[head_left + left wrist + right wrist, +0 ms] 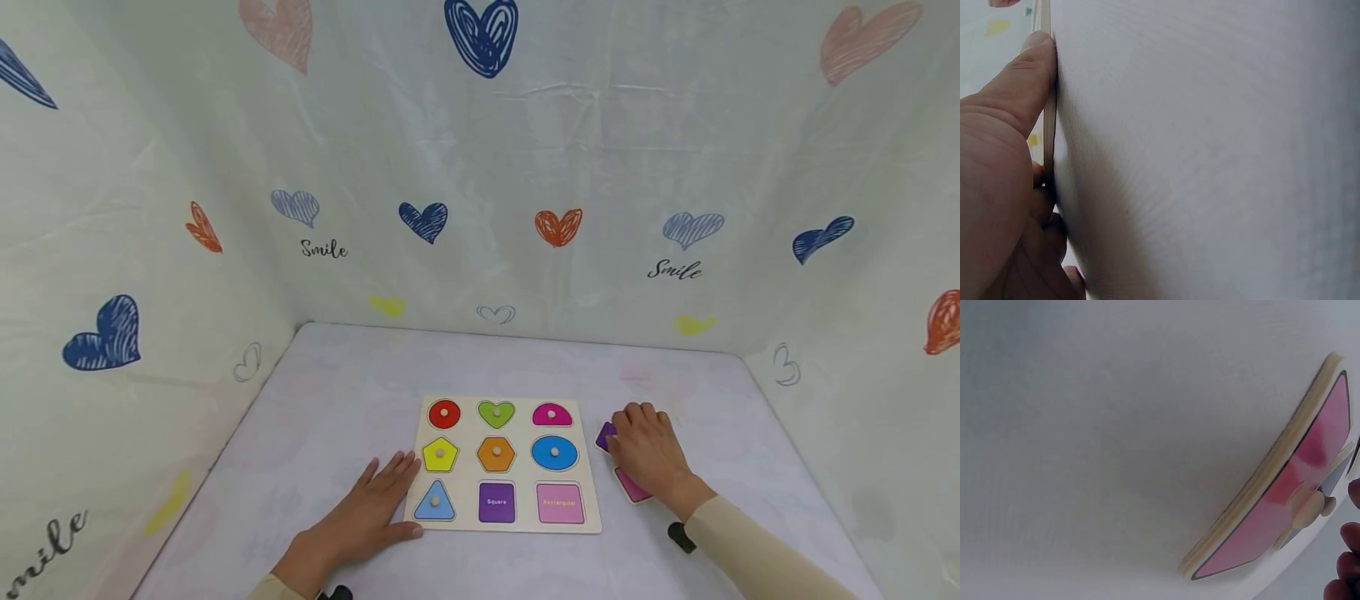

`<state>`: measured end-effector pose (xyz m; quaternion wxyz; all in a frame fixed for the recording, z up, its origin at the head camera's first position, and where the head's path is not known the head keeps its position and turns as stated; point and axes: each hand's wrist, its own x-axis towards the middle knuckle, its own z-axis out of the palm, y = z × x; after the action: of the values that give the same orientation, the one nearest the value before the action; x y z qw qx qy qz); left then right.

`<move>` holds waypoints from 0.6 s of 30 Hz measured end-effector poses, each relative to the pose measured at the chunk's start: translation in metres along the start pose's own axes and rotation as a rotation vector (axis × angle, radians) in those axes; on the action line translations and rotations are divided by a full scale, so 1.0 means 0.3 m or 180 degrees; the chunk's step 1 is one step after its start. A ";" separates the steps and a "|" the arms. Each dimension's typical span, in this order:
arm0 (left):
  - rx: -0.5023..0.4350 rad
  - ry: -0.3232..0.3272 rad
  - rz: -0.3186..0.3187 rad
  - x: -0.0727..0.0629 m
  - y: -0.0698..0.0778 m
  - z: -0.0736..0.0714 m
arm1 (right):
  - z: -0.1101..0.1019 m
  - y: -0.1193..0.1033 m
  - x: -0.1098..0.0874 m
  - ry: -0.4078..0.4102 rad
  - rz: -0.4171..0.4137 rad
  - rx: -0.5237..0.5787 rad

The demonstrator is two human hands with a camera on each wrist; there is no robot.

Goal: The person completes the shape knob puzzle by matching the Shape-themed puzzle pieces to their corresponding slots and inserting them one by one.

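Note:
A cream wooden shape board point(517, 527) lies on the table with knobbed shapes in several recesses. Its square and rectangle recesses hold no pieces and show printed words. My left hand point(371, 508) rests flat at the board's left edge; in the left wrist view its thumb point(1025, 81) touches the board's edge. Right of the board, my right hand point(651, 446) hovers over a purple square piece point(604, 435), partly covering it. Just nearer lies a pink rectangle piece point(1260, 519) with a wooden knob. Right fingertips point(1350, 537) show apart from both knobs in the right wrist view.
The table point(360, 358) has a pale cloth. A white curtain point(615, 150) printed with hearts and "Smile" encloses its back and sides. Red, green, magenta, yellow, orange and blue shapes sit in the board. A dark band point(681, 537) is at my right wrist.

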<state>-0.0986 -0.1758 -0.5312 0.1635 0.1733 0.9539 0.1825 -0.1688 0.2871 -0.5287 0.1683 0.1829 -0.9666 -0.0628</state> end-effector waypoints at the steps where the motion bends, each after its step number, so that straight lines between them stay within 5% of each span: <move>1: 0.0002 0.0002 -0.0003 0.000 0.000 0.000 | 0.000 0.001 -0.001 -0.0036 0.0000 -0.0025; 18: 0.0013 -0.0005 -0.0020 0.001 0.004 -0.001 | 0.029 0.008 -0.016 -0.0224 0.0092 -0.0033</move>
<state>-0.0987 -0.1748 -0.5306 0.1645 0.1707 0.9547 0.1799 -0.1684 0.2917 -0.5380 0.1360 0.1658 -0.9741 -0.0717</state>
